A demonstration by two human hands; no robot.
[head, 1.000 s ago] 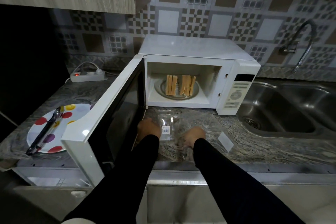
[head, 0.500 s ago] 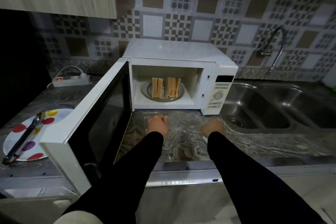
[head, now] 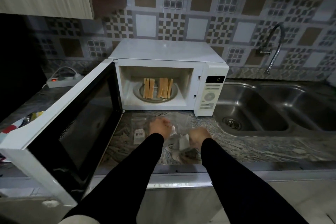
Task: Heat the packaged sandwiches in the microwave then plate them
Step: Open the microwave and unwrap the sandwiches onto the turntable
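The white microwave (head: 163,54) stands on the counter with its door (head: 72,114) swung wide to the left. Inside, two groups of toasted sandwiches (head: 157,88) stand upright on the glass turntable (head: 138,94). In front of it, my left hand (head: 160,130) is curled on a crumpled clear wrapper (head: 180,123). My right hand (head: 199,136) grips the same plastic beside its white label (head: 184,142). Another flat clear wrapper with a barcode label (head: 139,134) lies just left of my left hand.
The open door hides most of a polka-dot plate (head: 10,129) at the left. A power strip (head: 61,81) with a red light lies at the back left. A steel double sink (head: 254,112) and a faucet (head: 272,49) are to the right.
My right hand swung right to a white-labelled piece, then came back toward the middle with it. My left hand shifted right off the barcode wrapper. The view moved closer and rightward.
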